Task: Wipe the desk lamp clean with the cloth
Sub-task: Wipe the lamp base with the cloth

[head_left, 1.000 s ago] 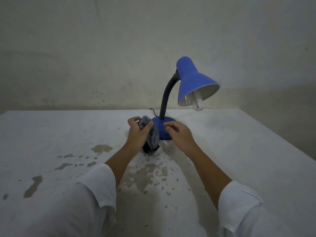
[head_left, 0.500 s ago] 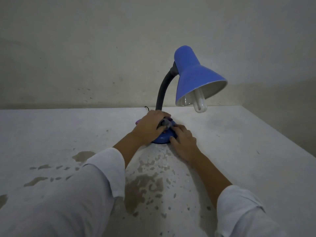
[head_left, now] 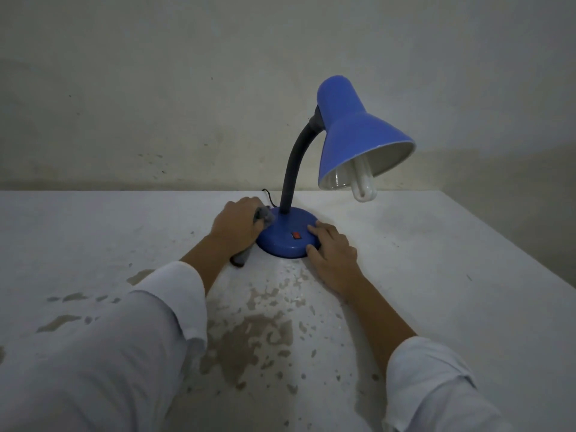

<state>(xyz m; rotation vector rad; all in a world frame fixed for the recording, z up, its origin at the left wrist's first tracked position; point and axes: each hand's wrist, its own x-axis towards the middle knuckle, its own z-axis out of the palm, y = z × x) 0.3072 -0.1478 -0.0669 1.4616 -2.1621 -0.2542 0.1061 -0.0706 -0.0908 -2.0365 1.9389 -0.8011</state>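
The lamp [head_left: 311, 188] stands upright mid-desk [head_left: 467, 275], straight ahead; the left hand [head_left: 238, 227], fist closed on the cloth [head_left: 265, 216], touches the base's left edge; the right hand [head_left: 332, 252], fingers spread, braces the base's near-right rim; neck and shade rise above, unwiped.

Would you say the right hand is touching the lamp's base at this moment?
Touching. The head view shows the right hand with its fingers lying on top of the blue base beside the red switch, thumb against the rim.
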